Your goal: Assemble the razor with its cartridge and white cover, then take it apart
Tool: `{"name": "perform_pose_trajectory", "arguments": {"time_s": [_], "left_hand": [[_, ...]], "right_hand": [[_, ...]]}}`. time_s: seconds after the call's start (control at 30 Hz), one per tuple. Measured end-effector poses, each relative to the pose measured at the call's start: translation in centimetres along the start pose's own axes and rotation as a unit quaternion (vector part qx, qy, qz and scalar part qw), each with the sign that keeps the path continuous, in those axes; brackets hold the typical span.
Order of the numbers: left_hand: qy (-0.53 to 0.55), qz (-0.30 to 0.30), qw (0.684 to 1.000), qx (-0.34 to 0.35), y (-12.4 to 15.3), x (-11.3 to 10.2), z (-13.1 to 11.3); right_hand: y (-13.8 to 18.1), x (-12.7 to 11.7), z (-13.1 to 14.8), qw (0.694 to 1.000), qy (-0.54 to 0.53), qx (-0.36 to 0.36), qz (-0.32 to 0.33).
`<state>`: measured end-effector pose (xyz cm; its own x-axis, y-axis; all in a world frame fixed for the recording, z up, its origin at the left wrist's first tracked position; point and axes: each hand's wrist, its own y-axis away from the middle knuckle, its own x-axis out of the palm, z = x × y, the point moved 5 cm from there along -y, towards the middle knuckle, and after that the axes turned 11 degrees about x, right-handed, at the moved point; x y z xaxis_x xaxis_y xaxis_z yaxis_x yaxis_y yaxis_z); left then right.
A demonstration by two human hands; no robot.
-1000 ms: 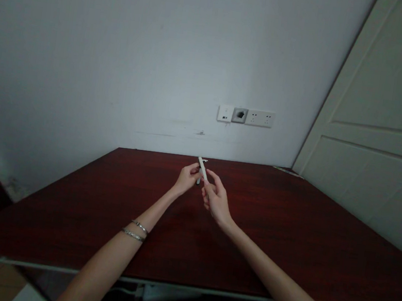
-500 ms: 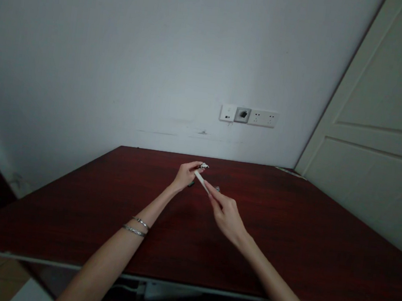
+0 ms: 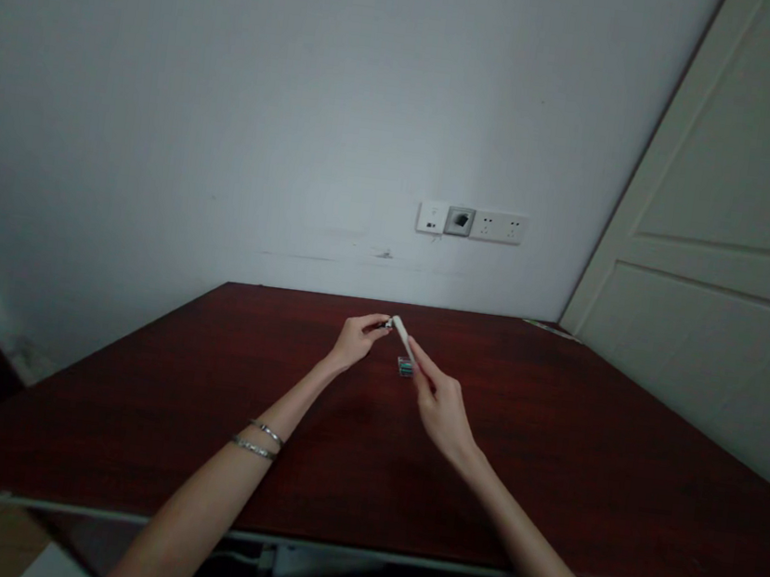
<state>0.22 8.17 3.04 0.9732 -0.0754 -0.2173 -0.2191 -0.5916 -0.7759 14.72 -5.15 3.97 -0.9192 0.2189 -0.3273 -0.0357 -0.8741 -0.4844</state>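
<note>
Pinched between the thumb and fingers of my left hand (image 3: 355, 341) is a small silvery and dark object (image 3: 389, 324), too small to name. My right hand (image 3: 444, 408) grips a slim white stick-shaped tool (image 3: 403, 336) that slants up and to the left. The tool's far tip is at the small object, but I cannot tell whether they touch. On the table below the tool lies a small flat rectangular piece (image 3: 405, 367) with a green middle and pale edges, partly behind my right fingers.
A dark red-brown table (image 3: 261, 386) reaches back to a white wall with sockets (image 3: 472, 223). A pale panelled door (image 3: 729, 228) stands on the right. A thin strip (image 3: 552, 330) lies at the table's back right edge. Beneath the front edge is a white box-like thing (image 3: 323, 564) with a cable.
My right hand has shifted slightly right, and the white tool's tip has moved up and right to the small object. The green bit below my left hand has gone from there; the flat piece shows more.
</note>
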Motion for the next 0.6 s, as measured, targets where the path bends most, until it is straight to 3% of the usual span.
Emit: {"name": "perform_pose_trajectory", "arguments": {"time_s": [0.07,0.2,0.33,0.5,0.6], "left_hand": [[-0.005,-0.007,1.0,-0.005,0.0,-0.1,0.2],[-0.017,-0.003,1.0,-0.009,0.1,-0.1,0.2],[-0.04,0.017,0.999,0.01,0.2,-0.1,0.0],[-0.05,0.021,0.998,0.012,0.2,0.0,-0.3],[-0.06,0.029,0.998,0.017,0.2,0.1,-0.6]], "right_hand": [[0.0,0.3,0.1,0.999,-0.006,-0.009,0.04],[-0.3,-0.3,-0.3,1.0,-0.023,0.021,-0.001],[-0.4,-0.2,-0.1,0.998,-0.024,0.012,0.051],[-0.5,-1.0,0.1,0.999,-0.046,0.028,0.008],[-0.4,-0.6,0.2,0.998,-0.028,0.021,0.05]]}}
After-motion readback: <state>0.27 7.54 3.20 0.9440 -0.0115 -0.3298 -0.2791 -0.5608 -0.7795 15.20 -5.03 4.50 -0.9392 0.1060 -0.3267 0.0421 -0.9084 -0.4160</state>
